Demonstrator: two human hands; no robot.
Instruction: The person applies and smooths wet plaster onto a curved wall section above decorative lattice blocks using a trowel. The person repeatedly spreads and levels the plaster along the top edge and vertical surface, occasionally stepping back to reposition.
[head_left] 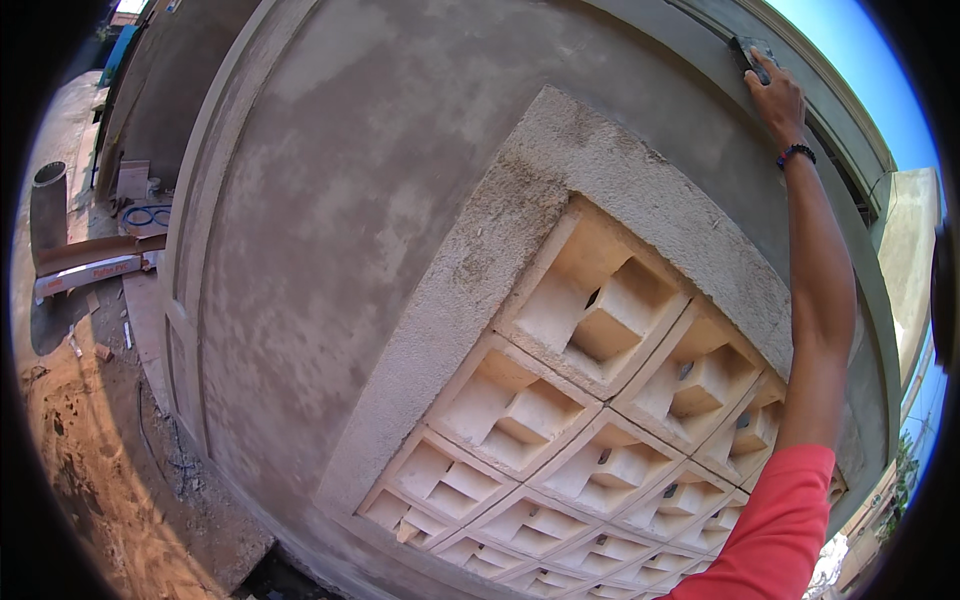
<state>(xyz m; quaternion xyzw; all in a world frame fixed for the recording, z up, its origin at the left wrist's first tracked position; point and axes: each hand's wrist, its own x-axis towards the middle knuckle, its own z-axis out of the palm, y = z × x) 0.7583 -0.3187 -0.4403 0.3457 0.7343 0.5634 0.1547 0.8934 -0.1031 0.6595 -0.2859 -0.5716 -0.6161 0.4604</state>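
My right hand [778, 97] is raised high at the upper right, at the end of a stretched arm with a red sleeve and a dark bead bracelet [796, 154]. Its fingers are closed round a dark rectangular block [742, 58], like a sponge or a small float; its exact kind is not clear. The block lies against the grey plastered wall [330, 230], just below the ledge [830, 85] along the top. My left hand is out of view.
A rough pale frame [430, 320] surrounds cream ventilation blocks [535, 415] below my arm. On the left are a pipe [48, 210], a long carton [95, 273], a coiled blue hose [147, 216] and sandy ground [90, 470] with rubble. A dark hole [280, 578] opens at the wall's foot.
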